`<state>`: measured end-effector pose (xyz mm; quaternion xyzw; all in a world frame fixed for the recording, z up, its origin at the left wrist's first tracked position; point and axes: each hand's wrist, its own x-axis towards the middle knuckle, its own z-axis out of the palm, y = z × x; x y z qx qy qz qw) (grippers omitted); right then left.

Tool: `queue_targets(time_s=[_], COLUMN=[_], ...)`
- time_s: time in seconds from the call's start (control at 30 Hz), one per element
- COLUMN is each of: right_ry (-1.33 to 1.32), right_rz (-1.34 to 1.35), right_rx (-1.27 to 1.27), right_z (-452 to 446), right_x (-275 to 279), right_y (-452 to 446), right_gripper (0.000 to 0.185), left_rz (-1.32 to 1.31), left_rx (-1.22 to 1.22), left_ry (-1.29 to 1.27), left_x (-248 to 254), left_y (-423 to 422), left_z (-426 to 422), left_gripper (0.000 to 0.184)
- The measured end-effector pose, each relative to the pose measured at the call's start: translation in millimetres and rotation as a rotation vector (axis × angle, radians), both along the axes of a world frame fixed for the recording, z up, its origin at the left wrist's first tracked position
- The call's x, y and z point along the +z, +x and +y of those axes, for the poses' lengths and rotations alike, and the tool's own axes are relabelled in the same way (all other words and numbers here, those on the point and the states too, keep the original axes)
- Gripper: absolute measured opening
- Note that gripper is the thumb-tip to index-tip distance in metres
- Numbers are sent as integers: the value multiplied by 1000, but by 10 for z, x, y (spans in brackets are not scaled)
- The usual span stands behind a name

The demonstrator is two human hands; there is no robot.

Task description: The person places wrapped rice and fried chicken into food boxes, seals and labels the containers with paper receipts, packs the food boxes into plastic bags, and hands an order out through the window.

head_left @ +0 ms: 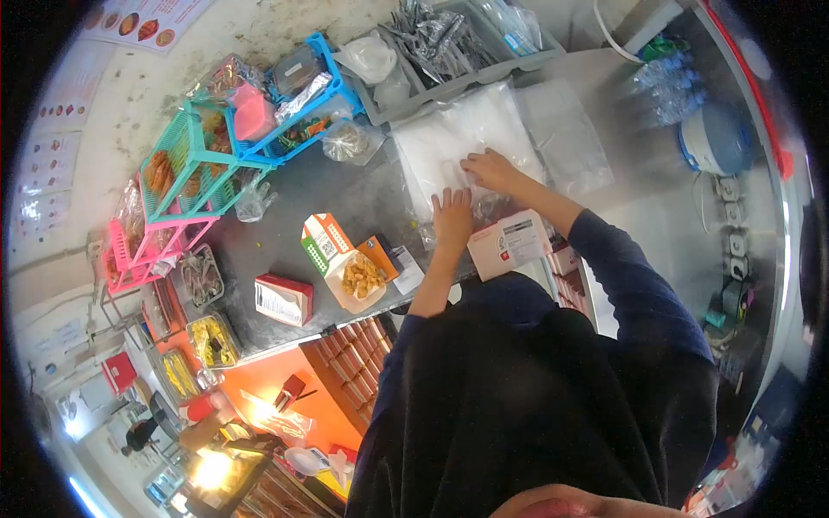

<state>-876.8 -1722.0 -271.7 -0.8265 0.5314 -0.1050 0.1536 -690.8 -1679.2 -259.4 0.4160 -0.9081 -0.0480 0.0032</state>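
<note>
A stack of clear plastic bags (518,129) lies on the dark counter in front of me. My left hand (452,219) rests on its near edge, fingers stretched forward and slightly apart. Just to the right, my right hand (492,171) reaches across the same bags with its fingers extended and touching the plastic. Below the hands, a white carton with a label (509,245) sits near my body. To the left stands an open takeaway box (321,240) filled with fried food pieces (362,276).
A closed red-and-white box (283,300) stands farther left. A grey tray (432,91) of wrapped cutlery lies behind the bags. Blue (298,129) and teal baskets (177,177) line the wall. At right are plastic bottles (669,91) and a blue-white container (715,141).
</note>
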Motion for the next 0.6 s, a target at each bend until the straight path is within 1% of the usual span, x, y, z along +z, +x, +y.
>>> queue_targets(time_s=[0.03, 0.1, 0.17, 0.2, 0.23, 0.27, 0.3, 0.33, 0.37, 0.4, 0.47, 0.53, 0.57, 0.6], right_ry=[-17, -28, 112, 115, -37, -183, -168, 25, 220, 233, 546, 1074, 1253, 1258], right_rz=[1, -5, -212, -215, -218, -223, -229, -396, -556, -555, -746, -733, -877, -874], right_rx=[-1, 16, -103, -87, -51, -16, -2, -85, -174, -167, -272, 120, 235, 243], right_z=[-31, -64, -120, -155, -179, -182, -172, -181, -196, -205, -233, -167, 8, 128], right_x=[7, -15, -63, -132, -202, -285, -266, -158, -42, 139, 664, 1316, 1778, 2159], right_y=[-22, -16, 27, 16, -8, -15, -4, -12, -37, -66, -134, -103, 1, 4], right_gripper=[5, 3, 10, 10, 15, 21, 21, 20, 19, 19, 27, 28, 33, 33], left_rz=[-19, -18, -17, -13, -8, -11, 52, 116, 113, 117, 127, 144, 200, 337], left_rx=[20, 28, 30, -10, -48, -29, -19, -11, 0, 1, 14, 60, 67, 63], left_ry=[68, 54, 41, -17, -74, -66, 4, 72, 82, 74, 73, 31, 55, 164], left_x=[18, 35, 42, -10, -71, -142, -207, -241, -272, -272, -244, -156, -118, -55], left_y=[15, 38, 59, 44, 19, -7, -26, -35, -31, -36, -59, -25, -47, -56], left_z=[22, 65, 81, 90, 87, 90, 110, 117, 119, 127, 172, 211, 202, 201], left_gripper=[46, 44, 43, 46, 50, 50, 49, 49, 49, 50, 52, 54, 53, 51])
